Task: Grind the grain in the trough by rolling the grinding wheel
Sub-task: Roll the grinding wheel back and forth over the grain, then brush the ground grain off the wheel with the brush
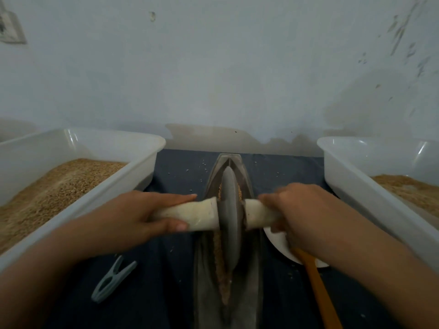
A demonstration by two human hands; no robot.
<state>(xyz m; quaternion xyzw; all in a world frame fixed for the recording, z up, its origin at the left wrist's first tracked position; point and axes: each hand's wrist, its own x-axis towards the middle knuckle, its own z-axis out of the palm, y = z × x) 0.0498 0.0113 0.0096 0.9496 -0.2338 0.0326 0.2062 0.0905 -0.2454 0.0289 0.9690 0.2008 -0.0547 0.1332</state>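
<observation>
— Both hands busy? 
— Yes: left hand (133, 217) and right hand (301, 210) grip the pale handle (190, 216) of the grinding wheel (230, 210), upright in the grain-filled trough (251, 269).
— Around them?
— Dark cloth (166, 281), two white tubs (133, 167), a stained wall (213, 67).

single head-worn wide-angle view, forward and down, close over both hands

A pale blue-grey plastered wall (218, 67) fills the view toward twelve o'clock, scuffed and flaking at two o'clock, with a worn patch along its foot. At ten o'clock hangs a blurred wall fitting (10, 27). A dark blue cloth (166, 293) covers the floor. The light is dim and even.
</observation>
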